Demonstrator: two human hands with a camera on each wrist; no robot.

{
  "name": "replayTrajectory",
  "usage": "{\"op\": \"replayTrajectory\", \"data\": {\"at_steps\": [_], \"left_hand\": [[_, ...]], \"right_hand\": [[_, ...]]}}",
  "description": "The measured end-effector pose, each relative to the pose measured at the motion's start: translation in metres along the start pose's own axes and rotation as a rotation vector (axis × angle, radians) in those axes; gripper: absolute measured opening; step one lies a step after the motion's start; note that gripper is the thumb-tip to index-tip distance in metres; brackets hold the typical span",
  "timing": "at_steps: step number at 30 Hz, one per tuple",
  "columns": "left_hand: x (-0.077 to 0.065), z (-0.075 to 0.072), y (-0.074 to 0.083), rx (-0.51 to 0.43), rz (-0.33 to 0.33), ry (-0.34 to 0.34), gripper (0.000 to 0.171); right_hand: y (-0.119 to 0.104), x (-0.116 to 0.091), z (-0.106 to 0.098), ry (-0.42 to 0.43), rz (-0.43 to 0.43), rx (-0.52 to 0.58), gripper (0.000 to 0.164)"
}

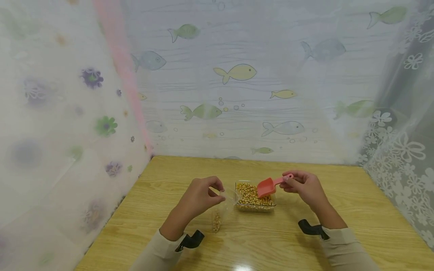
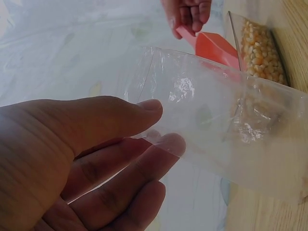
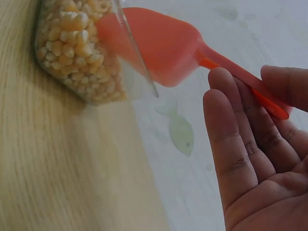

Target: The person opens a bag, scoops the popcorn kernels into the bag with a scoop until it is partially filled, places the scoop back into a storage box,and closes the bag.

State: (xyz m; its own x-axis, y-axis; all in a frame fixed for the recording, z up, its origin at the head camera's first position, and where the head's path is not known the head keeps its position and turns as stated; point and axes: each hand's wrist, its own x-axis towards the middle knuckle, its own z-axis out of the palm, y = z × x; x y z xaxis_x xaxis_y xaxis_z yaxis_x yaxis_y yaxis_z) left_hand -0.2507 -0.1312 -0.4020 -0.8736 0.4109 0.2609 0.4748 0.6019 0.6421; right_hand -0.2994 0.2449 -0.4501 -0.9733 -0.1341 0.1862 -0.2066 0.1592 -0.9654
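Observation:
My left hand (image 1: 202,194) pinches the top edge of a clear plastic bag (image 2: 197,110) between thumb and fingers. Some corn kernels (image 1: 217,221) lie in the bottom of that bag. In my right hand (image 1: 305,187) is the handle of a small red scoop (image 1: 267,187), held between thumb and fingers. The scoop's blade reaches over the rim into a clear square container (image 3: 126,91) of yellow corn kernels (image 3: 72,48), its tip at the kernels. The bag hangs just left of the container in the head view.
A wood-grain table (image 1: 264,241) lies under everything. Behind it hangs a pale curtain with fish prints (image 1: 242,72), and a flower-printed sheet (image 1: 68,124) borders the left side. Black wrist mounts (image 1: 193,239) sit at both sleeve cuffs.

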Motion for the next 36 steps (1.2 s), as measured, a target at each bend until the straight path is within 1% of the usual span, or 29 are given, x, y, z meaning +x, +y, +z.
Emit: {"op": "replayTrajectory", "data": {"at_steps": [6,12,16,19,24,29,33,36], "left_hand": [[0.001,-0.001,-0.002,0.005,-0.003,0.002,0.018],[0.001,-0.004,-0.001,0.008,-0.013,0.004,0.018],[0.001,-0.004,-0.001,0.009,-0.017,0.003,0.017],[0.001,-0.005,-0.002,0.01,-0.017,0.004,0.018],[0.001,-0.007,-0.001,0.017,-0.013,0.02,0.017],[0.0,-0.009,-0.002,0.016,-0.035,0.029,0.017],[-0.001,-0.011,-0.003,0.018,-0.057,0.028,0.018],[-0.001,-0.013,-0.004,0.016,-0.063,0.028,0.019]], "right_hand": [[0.013,0.003,0.002,-0.007,0.03,0.072,0.042],[0.023,0.005,0.001,-0.018,0.036,0.108,0.047],[0.025,0.005,0.003,-0.021,0.074,0.172,0.046],[0.027,0.004,0.005,-0.023,0.099,0.234,0.041],[0.03,0.004,0.007,-0.037,0.098,0.31,0.032],[0.033,0.003,0.009,-0.063,0.102,0.401,0.02],[0.036,0.003,0.01,-0.078,0.116,0.423,0.019],[0.038,0.004,0.012,-0.068,0.139,0.414,0.019]]}}
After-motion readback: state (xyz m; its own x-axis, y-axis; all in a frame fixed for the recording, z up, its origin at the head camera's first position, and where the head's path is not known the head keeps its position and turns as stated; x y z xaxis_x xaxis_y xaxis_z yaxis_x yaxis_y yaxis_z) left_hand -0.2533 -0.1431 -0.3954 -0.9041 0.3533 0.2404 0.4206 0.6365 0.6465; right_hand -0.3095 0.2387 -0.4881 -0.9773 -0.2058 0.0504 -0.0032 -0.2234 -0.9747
